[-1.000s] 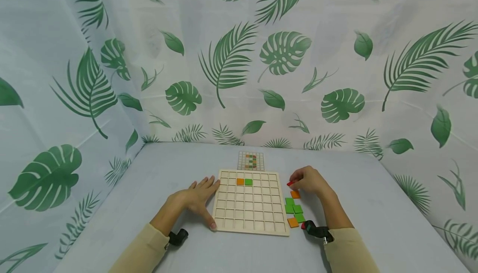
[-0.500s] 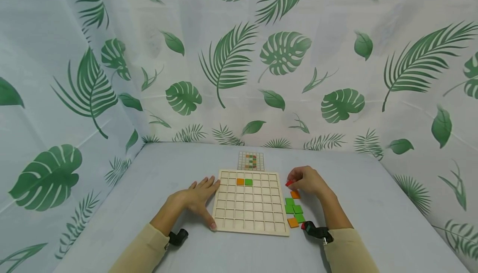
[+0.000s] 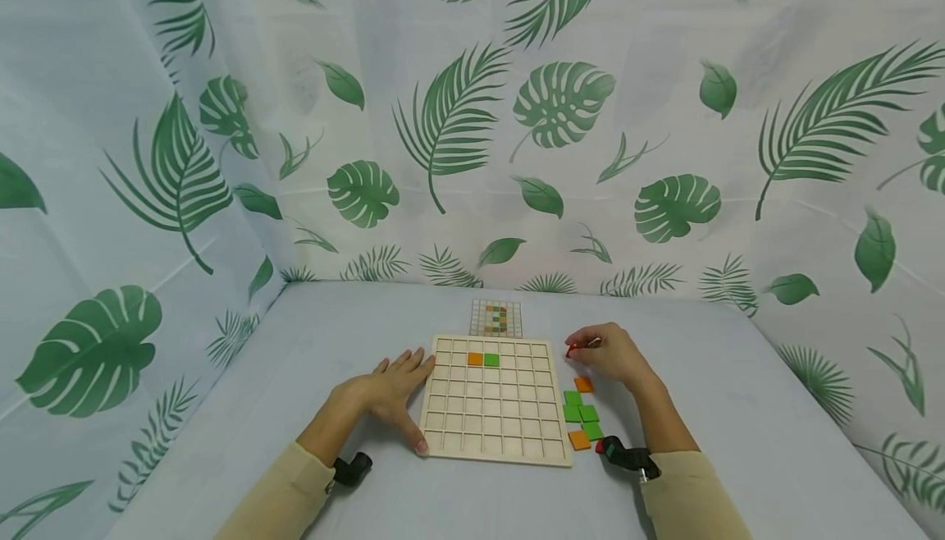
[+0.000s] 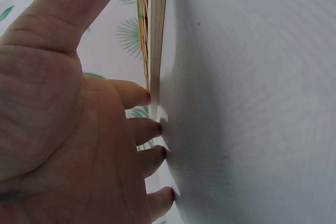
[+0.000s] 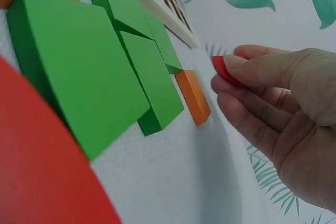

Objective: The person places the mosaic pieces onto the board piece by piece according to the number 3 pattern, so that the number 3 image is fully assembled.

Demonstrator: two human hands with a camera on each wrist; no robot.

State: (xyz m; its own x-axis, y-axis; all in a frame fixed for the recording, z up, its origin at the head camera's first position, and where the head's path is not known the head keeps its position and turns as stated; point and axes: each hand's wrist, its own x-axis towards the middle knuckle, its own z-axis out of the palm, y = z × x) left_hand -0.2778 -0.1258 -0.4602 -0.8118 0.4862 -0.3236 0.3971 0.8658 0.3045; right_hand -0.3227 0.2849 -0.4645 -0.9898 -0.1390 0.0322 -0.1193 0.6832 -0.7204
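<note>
My right hand [image 3: 614,353] pinches a small red tile [image 5: 224,71] with a curved edge between thumb and fingers. It is tilted and raised off the table, right of the board's far right corner. The pale wooden grid board [image 3: 490,421] lies flat in the middle of the table. An orange tile [image 3: 476,359] and a green tile [image 3: 491,360] sit side by side in its upper rows. My left hand [image 3: 385,396] rests spread at the board's left edge, its thumb at the near left corner. In the left wrist view, its fingertips [image 4: 156,153] touch the tabletop and the board's side.
Right of the board lie several green tiles [image 3: 589,414], an orange tile [image 3: 584,384] and another orange tile [image 3: 579,441]. A red tile [image 5: 39,166] lies nearest the right wrist. A card with a coloured grid pattern [image 3: 487,319] lies behind the board. Leaf-printed cloth walls surround the table.
My right hand has lifted the red tile a little up and away from beside the orange tile, and the red tile has turned in its fingers. My left hand has stayed still.
</note>
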